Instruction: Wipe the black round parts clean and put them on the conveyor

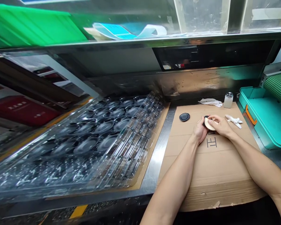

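Observation:
My left hand (199, 129) is closed around the edge of a black round part (205, 120), mostly hidden by the fingers. A cream-coloured round pad (209, 124) lies against that part, pinched by my right hand (219, 125). Both hands meet above a cardboard sheet (189, 162) with dark printed characters. Left of them, a similar black round disc (184, 117) with a small tab rests on the cardboard. A crumpled white glove (234, 121) lies to the right of my right hand.
Stacked clear plastic trays (140, 147) with several black round parts stand at left. Behind the cardboard are a small capped bottle (228, 100) and another white glove (210, 102). A teal bin (269, 115) sits at right, below a green conveyor belt (279, 84). A metal shelf (131, 43) spans overhead.

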Demonstrator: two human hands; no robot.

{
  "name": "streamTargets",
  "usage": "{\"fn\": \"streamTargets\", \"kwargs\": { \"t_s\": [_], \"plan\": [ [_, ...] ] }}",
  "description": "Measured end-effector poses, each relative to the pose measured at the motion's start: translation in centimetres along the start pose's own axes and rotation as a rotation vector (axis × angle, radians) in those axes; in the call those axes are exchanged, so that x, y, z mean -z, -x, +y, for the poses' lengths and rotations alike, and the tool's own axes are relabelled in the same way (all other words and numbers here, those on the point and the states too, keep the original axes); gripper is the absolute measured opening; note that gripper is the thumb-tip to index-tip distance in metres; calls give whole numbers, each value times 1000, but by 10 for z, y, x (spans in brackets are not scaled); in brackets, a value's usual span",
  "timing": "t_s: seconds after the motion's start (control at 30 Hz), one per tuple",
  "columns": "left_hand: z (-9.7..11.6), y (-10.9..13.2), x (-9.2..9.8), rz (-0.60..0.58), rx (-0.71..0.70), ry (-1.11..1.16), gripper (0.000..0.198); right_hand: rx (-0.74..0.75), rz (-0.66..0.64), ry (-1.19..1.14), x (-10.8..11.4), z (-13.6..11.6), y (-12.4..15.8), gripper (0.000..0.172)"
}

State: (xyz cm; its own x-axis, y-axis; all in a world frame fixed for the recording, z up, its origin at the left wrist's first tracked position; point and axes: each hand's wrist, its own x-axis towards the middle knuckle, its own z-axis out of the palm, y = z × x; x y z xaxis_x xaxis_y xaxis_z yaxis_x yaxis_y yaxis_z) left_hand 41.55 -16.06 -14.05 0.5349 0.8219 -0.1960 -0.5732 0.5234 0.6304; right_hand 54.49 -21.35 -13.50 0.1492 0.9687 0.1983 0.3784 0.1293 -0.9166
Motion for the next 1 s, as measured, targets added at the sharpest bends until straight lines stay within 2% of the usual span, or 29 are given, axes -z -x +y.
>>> {"fn": "streamTargets", "kwargs": {
  "t_s": [0.1, 0.2, 0.3, 0.4, 0.57, 0.63, 0.73, 0.8, 0.87, 0.93, 1.0],
  "plan": [
    [0, 0, 0, 20, 21, -5, 37, -27, -116, -33, 5, 0, -1, 44],
    [2, -1, 3, 35, 34, 8, 38, 30, -162, 122, 14, -2, -1, 34],
    [0, -3, 5, 20, 14, 1, 37, 102, -10, 313, 17, -5, 0, 28],
    [-3, -4, 5, 0, 8, 2, 36, 156, 47, 364, 16, -6, 0, 27],
    [-4, -4, 3, 56, -12, -17, 34, -12, 190, 537, 20, -6, -2, 25],
    [-4, -4, 3, 62, -20, -20, 34, 10, 214, 483, 20, -7, -2, 27],
    [-3, -4, 3, 51, -9, -18, 36, 48, 145, 395, 17, -6, -2, 27],
    [-3, -4, 3, 48, 0, -13, 35, 9, 120, 425, 18, -4, -3, 25],
    [-3, -4, 3, 53, -2, -12, 35, -35, 184, 458, 20, -2, -4, 25],
    [-3, -4, 2, 49, -12, -24, 35, -19, 207, 392, 20, -1, -5, 26],
    [-4, -4, 2, 33, -27, -41, 35, 22, 140, 272, 16, 0, -5, 28]
  ]
}}
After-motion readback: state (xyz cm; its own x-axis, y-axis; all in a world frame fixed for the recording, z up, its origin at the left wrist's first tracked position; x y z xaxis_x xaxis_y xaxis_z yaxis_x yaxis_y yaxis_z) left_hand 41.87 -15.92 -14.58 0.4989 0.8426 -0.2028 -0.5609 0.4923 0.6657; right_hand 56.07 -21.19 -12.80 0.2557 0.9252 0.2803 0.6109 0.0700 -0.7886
